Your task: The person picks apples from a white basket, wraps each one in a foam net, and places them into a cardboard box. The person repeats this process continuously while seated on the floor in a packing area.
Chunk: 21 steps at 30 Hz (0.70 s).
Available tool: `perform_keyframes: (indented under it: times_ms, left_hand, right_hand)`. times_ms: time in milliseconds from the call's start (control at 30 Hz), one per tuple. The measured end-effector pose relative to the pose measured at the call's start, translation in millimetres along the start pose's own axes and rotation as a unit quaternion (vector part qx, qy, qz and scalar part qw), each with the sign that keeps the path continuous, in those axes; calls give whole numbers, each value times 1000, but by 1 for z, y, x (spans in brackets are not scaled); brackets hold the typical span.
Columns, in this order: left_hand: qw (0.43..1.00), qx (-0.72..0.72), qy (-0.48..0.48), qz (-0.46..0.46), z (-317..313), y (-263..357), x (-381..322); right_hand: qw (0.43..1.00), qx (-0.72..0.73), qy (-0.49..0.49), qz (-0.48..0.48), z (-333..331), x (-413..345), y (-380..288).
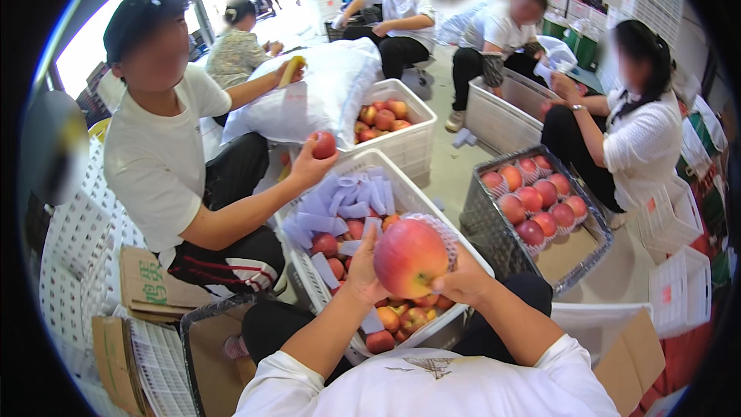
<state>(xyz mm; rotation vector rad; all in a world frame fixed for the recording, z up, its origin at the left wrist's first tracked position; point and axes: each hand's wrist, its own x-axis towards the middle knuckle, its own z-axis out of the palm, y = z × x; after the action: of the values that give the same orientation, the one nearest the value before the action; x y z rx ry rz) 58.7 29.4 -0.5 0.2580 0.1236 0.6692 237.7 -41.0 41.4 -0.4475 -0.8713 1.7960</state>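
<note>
A large red and yellow apple (408,258) is held up between my two hands, its stem hollow turned toward me. My left hand (366,272) supports its left side with the fingers pointing up. My right hand (466,281) grips its right side, the thumb by the stem hollow. A white foam net sleeve (444,233) shows along the apple's upper right edge; how far it wraps around the back is hidden. Below both hands stands a white plastic crate (431,333) of loose apples (414,319). Flattened foam sleeves (353,200) lie heaped at its far end.
At right, a dark-lined box (582,266) holds several apples in foam nets. A co-worker's hand (315,165) holds an apple over the crate's far left. Beyond are another apple crate (405,139) and a large white sack (312,87). Flattened cardboard (156,284) lies left.
</note>
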Motion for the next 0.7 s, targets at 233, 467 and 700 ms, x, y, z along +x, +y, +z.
perform_keyframes:
  times_ms: [233, 467, 700]
  left_hand:
    - [826, 476, 201, 226, 50, 30, -18]
    - [609, 730, 0, 311, 51, -1, -32]
    - [970, 242, 19, 23, 16, -7, -18]
  right_hand:
    - [993, -86, 82, -13, -4, 6, 5]
    - [823, -489, 214, -195, -28, 19, -3]
    - [842, -378, 201, -330, -21, 13, 13]
